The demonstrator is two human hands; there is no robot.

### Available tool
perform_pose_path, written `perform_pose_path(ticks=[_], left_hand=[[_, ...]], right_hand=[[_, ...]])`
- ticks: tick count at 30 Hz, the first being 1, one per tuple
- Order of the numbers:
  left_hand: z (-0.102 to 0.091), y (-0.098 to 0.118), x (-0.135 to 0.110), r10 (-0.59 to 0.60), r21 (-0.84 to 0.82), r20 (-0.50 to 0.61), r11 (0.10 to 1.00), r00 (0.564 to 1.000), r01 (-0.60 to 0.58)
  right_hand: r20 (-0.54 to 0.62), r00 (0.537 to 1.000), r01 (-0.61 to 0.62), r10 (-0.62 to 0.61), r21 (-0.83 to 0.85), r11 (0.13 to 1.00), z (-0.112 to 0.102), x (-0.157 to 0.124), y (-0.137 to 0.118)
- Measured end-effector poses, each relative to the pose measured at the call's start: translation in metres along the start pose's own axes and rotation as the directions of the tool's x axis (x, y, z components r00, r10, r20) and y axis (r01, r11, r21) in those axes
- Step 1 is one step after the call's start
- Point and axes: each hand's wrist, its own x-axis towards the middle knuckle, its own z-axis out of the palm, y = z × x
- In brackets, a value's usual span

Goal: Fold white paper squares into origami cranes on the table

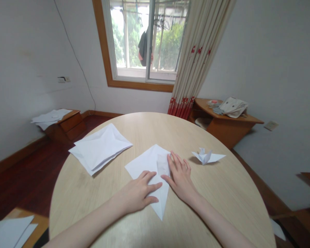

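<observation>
A partly folded sheet of white paper (142, 162) lies on the round table, its long point towards me and one flap folded inward on its right side. My left hand (142, 191) rests on the paper's lower left part with fingers spread. Along the right edge lies my right hand (179, 174), its fingertips on the folded flap and its fingers apart. Neither hand grips the sheet. To the right of my right hand stands a folded paper crane (205, 156) with its wings out.
A stack of white paper sheets (103, 148) lies at the left of the round wooden table (212, 213). Behind it stand a low drawer cabinet (72, 122) with papers and a corner desk (229, 122) bearing a cloth bag (234, 106). More sheets (10, 230) lie at lower left.
</observation>
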Motion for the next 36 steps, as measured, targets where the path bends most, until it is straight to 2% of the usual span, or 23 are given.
perform_pose_path(ticks=[16,28,36], left_hand=[[-0.0033,0.0005,0.0015,-0.003,0.042,0.042,0.999,0.999,0.001],[-0.0013,0.0004,0.0004,0.002,0.041,-0.001,0.999,1.000,-0.002],[0.0016,-0.0005,0.0012,-0.017,0.140,-0.026,0.990,1.000,0.020]], right_hand=[[0.002,1.000,0.015,-0.015,0.008,1.000,0.0016,-0.0002,0.0014],[0.014,1.000,-0.010,0.010,0.041,0.999,0.0014,-0.0003,0.0009],[-0.006,1.000,-0.029,0.030,0.130,0.991,-0.0060,0.0028,0.0079]])
